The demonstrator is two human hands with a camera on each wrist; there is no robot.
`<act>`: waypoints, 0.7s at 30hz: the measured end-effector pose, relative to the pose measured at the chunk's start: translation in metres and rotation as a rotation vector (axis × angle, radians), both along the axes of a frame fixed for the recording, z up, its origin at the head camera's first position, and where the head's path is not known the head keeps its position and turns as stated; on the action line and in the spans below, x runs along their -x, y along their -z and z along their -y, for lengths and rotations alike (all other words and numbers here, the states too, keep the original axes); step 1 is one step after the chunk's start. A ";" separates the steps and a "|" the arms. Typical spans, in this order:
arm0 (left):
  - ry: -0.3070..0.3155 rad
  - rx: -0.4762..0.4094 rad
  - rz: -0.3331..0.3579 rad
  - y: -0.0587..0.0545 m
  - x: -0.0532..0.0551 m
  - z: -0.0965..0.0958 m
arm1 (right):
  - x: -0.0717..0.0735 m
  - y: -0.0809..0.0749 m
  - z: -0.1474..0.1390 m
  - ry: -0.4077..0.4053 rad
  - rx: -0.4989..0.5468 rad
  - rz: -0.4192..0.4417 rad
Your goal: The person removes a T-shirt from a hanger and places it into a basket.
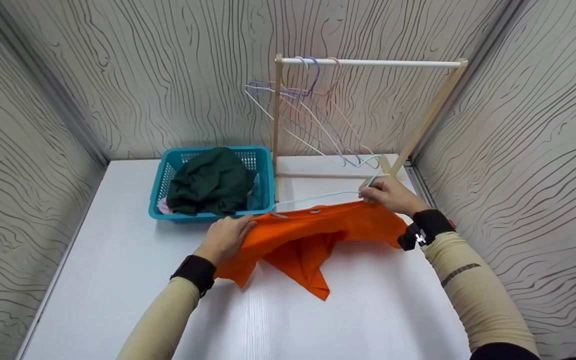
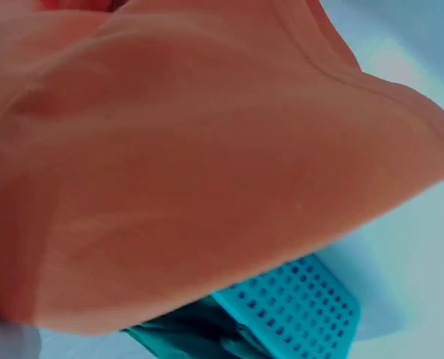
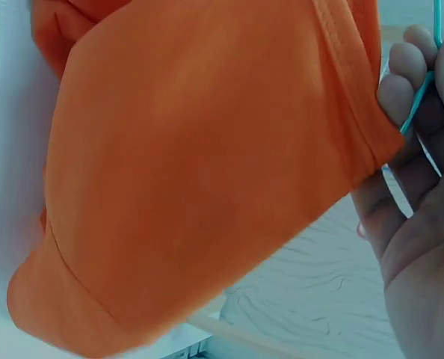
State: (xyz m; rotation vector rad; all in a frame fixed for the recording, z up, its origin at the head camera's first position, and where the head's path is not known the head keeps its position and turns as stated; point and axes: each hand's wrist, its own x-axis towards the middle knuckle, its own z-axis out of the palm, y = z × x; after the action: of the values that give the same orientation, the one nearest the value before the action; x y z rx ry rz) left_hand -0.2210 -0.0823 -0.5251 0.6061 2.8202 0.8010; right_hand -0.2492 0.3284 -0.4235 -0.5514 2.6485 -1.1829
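Note:
An orange T-shirt [image 1: 293, 227] hangs between the two hands above the white table, its lower part drooping in folds. My left hand [image 1: 225, 237] grips the shirt's left side, thumb toward the neckline. A thin mint-green hanger [image 1: 318, 197] runs along the shirt's upper edge, its left end meeting the cloth near the collar. My right hand [image 1: 390, 194] pinches that hanger near its hook, close to the shirt's right shoulder. Fingers [image 3: 407, 63] curl at the green wire in the right wrist view. In the left wrist view the shirt hides most of the left hand.
A teal basket [image 1: 154, 200] at the back left contains a dark green garment [image 1: 210, 182] and a bit of pink cloth. Behind the shirt stands a wooden rack with a white rail [image 1: 393, 63], several hangers [image 1: 313, 92] on its left half. Patterned walls enclose the table.

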 end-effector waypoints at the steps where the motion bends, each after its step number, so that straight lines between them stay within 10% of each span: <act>1: -0.010 0.005 0.024 0.001 0.000 0.001 | -0.002 -0.004 0.002 0.001 -0.003 0.005; 21: 0.218 -0.095 0.031 -0.012 -0.013 -0.073 | 0.024 -0.008 0.066 -0.051 -0.100 -0.020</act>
State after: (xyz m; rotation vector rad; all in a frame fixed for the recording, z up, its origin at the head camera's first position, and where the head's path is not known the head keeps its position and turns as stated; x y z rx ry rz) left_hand -0.2082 -0.0090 -0.5127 0.8884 2.6408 0.8961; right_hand -0.2729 0.2625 -0.4151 -0.6121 2.6753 -1.0294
